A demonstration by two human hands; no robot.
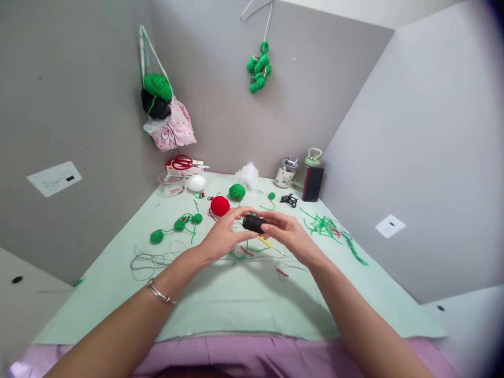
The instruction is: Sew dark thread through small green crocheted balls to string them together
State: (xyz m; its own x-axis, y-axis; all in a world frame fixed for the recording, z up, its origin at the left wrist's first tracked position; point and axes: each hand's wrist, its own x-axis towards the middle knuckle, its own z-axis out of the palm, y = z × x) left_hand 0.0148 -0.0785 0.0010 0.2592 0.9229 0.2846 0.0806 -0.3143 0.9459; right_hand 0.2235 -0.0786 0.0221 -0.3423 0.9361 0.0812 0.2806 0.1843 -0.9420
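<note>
Between my two hands, above the middle of the table, is a small black cylinder that looks like a spool of thread, with a hint of green at its left end. My left hand curves around its left end, thumb below and fingers above. On the other end are the fingertips and thumb of my right hand. Just below lies a crochet hook with a yellow handle, among short green and red yarn snips. A red yarn ball sits behind my left hand.
Loose grey thread spreads at left, near small green crocheted balls. Green yarn scraps lie right. Behind stand a green yarn ball, white stuffing, a pen cup, a bottle and a phone. Grey partitions surround the table.
</note>
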